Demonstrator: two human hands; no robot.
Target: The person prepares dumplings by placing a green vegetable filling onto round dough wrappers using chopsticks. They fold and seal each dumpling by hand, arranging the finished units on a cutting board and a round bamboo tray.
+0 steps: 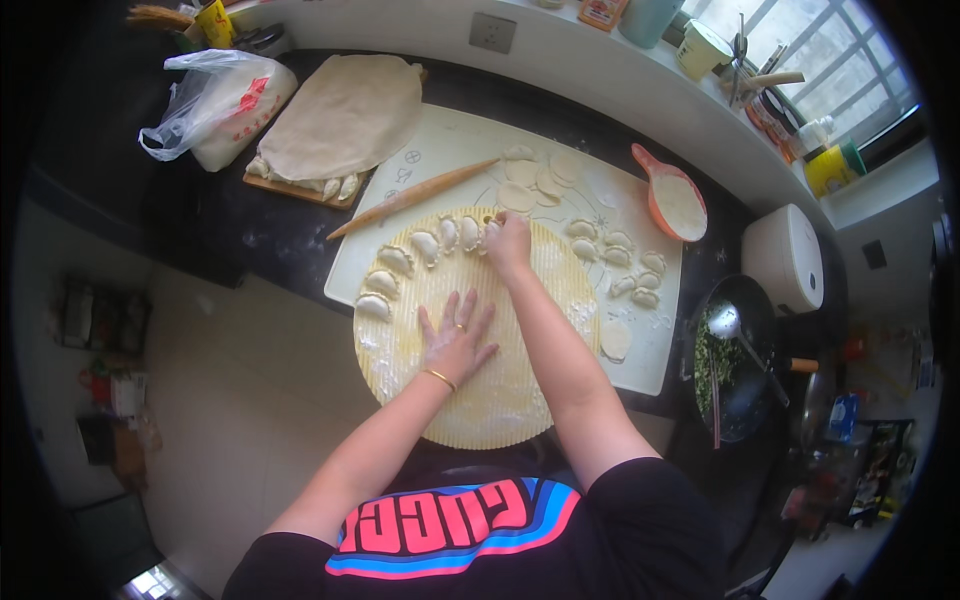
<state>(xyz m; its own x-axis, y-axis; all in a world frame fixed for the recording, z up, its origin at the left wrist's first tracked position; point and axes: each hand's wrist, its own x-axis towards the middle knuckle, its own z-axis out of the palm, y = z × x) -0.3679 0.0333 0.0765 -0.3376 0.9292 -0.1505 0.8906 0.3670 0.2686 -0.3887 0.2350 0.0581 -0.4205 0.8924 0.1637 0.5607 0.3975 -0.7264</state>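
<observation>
My left hand (pixel 458 340) lies flat with its fingers spread on a round, ridged yellow tray (pixel 500 400) dusted with flour. At the tray's far edge my right hand (pixel 511 243) is closed, its fingers on a dumpling that they mostly cover. A curved row of dumplings (pixel 425 248) runs along the tray's far left rim, ending beside my right hand. Just beyond, round dough wrappers (pixel 520 172) lie on a pale mat (pixel 340 270). Several more dumplings (pixel 618 256) sit on the mat to the right of my right hand, near a single wrapper (pixel 616 341).
A wooden rolling pin (pixel 420 196) lies across the mat. Behind it, a dough sheet (pixel 345 115) covers dumplings on a board; a plastic bag (pixel 225 105) stands alongside. At the right are a flour scoop (pixel 677 205), a white appliance (pixel 783 260) and a wok of chopped green filling (pixel 712 375) with a ladle.
</observation>
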